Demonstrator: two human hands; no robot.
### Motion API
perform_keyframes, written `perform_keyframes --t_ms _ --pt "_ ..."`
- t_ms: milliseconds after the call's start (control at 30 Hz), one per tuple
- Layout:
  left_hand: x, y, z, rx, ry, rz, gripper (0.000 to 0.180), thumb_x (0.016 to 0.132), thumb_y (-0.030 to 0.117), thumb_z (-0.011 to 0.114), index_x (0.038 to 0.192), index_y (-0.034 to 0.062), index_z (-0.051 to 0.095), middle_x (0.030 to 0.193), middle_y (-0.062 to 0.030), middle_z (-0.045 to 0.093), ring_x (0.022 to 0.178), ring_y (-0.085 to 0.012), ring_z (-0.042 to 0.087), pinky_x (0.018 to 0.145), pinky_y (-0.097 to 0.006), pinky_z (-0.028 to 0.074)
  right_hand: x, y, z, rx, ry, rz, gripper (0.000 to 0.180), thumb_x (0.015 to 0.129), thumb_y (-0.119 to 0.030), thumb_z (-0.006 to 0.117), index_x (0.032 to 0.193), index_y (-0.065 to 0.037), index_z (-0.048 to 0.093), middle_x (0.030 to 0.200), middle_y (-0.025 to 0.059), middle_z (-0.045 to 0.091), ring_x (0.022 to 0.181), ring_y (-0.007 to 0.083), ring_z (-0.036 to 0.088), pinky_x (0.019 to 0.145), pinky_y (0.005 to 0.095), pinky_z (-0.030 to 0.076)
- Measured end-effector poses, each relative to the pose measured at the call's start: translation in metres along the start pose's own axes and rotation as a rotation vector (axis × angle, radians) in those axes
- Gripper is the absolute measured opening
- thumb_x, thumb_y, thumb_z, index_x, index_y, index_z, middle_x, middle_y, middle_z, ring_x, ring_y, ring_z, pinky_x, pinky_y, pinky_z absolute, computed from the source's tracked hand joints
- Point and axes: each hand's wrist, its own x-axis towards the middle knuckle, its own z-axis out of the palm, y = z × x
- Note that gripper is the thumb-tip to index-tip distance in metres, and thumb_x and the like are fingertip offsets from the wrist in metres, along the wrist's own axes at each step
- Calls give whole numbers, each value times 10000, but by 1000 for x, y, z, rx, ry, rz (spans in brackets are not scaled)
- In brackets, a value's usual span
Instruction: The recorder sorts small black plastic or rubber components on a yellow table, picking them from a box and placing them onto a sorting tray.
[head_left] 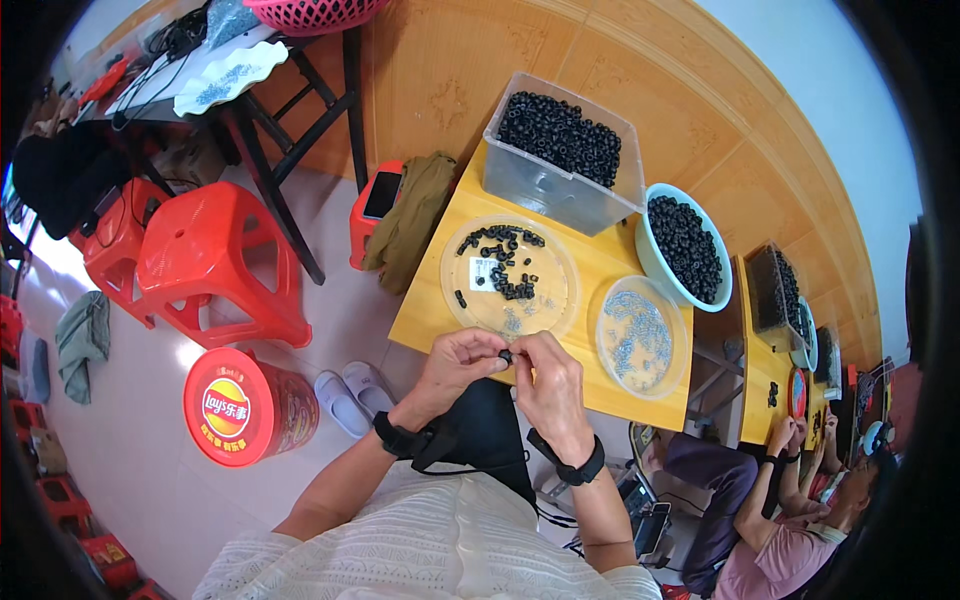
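Observation:
Close in front of me, at the table's near edge, my left hand (462,368) pinches a small black round plastic part (506,356) between thumb and fingertips. My right hand (552,385) meets it there, its thumb and forefinger pressed together against the part; any smaller piece in those fingers is hidden. Just beyond the hands lies a shallow round see-through tray (562,270) with loose black parts (512,288) and a few small silvery pieces. Right of it, a second round tray (605,365) holds many thin silvery metal pieces (638,335).
A see-through bin (560,195) and a pale blue bowl (652,262), both full of black parts, stand at the back of the yellow table (425,318). Left are a red stool (195,240), a red bucket (235,405) and slippers (345,405). Another person (790,545) sits at right.

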Motion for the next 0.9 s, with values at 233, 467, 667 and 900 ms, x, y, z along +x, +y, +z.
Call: perform_keyframes --t_ms 233,467,667,900 --pt "6 -8 7 72 58 48 181 784 -64 591 956 -15 564 963 -70 609 898 -119 583 812 -244 467 5 4 3 22 -3 45 119 730 87 521 808 -2 508 733 193 538 681 391 549 567 406 438" --pt "11 -13 7 183 107 71 201 777 -76 593 968 -28 557 959 -74 610 892 -126 591 798 -240 475 11 15 2 104 -8 158 183 680 116 523 810 -7 486 708 198 539 681 376 561 576 409 437" --pt "13 -18 9 232 131 44 183 772 -75 591 944 -21 563 920 -71 618 875 -124 596 779 -234 481 9 23 7 62 -40 168 209 666 124 512 819 -13 474 713 187 534 693 375 558 592 404 441" --pt "16 -22 6 325 207 56 168 767 -72 595 922 -16 569 909 -69 620 851 -116 596 764 -234 485 1 34 21 155 111 218 212 675 106 535 852 -8 510 680 142 574 623 276 604 562 330 473"
